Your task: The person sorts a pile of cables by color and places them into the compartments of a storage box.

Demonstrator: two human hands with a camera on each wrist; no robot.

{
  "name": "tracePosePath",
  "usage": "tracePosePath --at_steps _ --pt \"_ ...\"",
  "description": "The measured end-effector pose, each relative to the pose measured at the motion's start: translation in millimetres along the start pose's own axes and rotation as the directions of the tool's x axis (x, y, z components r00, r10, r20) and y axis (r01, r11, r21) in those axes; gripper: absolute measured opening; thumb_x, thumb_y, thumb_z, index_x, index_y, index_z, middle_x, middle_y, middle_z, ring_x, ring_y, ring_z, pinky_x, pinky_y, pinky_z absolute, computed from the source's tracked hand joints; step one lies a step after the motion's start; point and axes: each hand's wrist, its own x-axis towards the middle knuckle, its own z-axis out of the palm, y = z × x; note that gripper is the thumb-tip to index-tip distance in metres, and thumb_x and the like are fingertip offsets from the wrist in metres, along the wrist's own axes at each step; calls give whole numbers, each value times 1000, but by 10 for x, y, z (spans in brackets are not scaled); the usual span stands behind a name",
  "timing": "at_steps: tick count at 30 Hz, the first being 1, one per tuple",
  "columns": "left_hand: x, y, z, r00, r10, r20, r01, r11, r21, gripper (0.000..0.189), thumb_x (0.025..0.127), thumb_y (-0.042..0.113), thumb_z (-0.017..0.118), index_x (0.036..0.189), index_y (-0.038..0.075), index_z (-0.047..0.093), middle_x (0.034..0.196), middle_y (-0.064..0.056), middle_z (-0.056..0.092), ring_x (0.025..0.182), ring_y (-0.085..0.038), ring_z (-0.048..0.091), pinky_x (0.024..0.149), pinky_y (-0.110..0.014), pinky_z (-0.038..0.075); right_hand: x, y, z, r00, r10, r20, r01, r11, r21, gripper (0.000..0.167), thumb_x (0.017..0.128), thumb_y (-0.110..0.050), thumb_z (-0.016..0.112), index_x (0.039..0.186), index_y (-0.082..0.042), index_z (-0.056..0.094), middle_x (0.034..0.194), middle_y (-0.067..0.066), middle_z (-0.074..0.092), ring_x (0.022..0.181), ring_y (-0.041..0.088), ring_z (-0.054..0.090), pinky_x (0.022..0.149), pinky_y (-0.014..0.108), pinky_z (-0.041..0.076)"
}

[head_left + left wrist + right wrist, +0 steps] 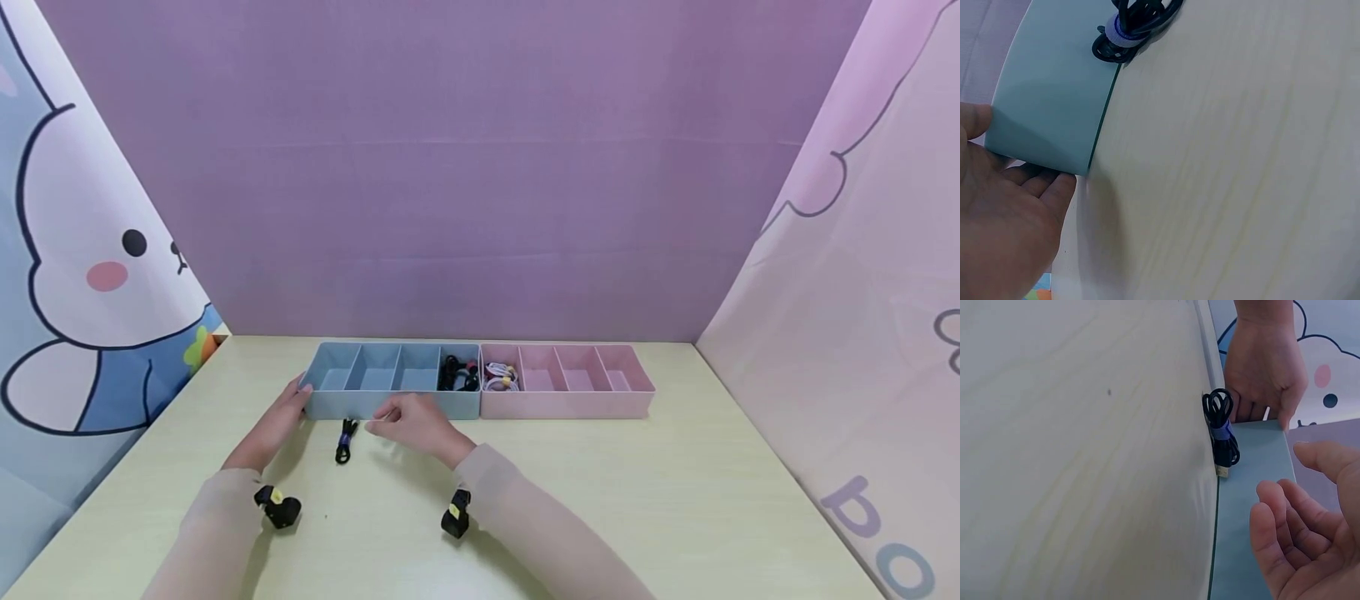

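My left hand (pixel 279 423) holds the left end of a blue divided storage box (pixel 420 407), its thumb at the upper edge and its fingers against the end wall. A bundled black USB cable (pixel 345 442), wrapped with a purple-blue tie, lies on the table close before that box; its metal plug shows in the right wrist view. Just right of the cable, my right hand (pixel 416 425) hovers in front of the box. Its fingers are loosely bent, with a gap to the thumb and nothing held (pixel 1310 550).
Black cables (pixel 459 375) fill the blue box's rightmost compartment. Against its right end stands a pink divided box (pixel 566 407), with white cables (pixel 500 377) in its leftmost compartment. A purple backdrop (pixel 480 183) rises behind the pale wooden table (pixel 600 492), and printed curtains flank both sides.
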Motion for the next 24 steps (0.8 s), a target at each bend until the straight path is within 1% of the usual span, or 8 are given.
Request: tracePosePath --at_steps 5,13,19,24 --pt "3 4 3 1000 2 0 -2 1000 -7 69 110 45 19 159 9 -14 163 -26 -11 148 -48 -5 117 -66 6 44 22 80 1000 26 -3 -26 1000 -3 28 92 -32 75 109 -11 75 88 -10 68 78 2 61 68 20 52" --pt "-14 -6 13 1000 5 0 -5 1000 -8 69 110 46 18 159 10 -14 164 -25 -12 148 -48 -6 117 -67 6 80 8 257 998 52 18 -52 999 -14 27 91 -33 76 107 -12 76 83 -11 66 70 3 59 62 20 51" --pt "-14 5 3 1000 4 1 -4 1000 -3 69 110 46 18 159 9 -14 163 -26 -12 148 -49 -6 117 -67 7 116 -10 372 998 59 0 -59 998 -15 27 88 -36 79 102 -13 77 83 -13 66 69 1 59 61 19 51" --pt "-5 7 -1 1000 8 4 -8 1000 -4 69 110 46 17 159 9 -14 163 -26 -11 148 -48 -5 117 -67 8 141 -40 428 997 75 -14 -76 997 -21 28 86 -36 80 100 -12 77 81 -12 67 66 0 60 61 17 50"
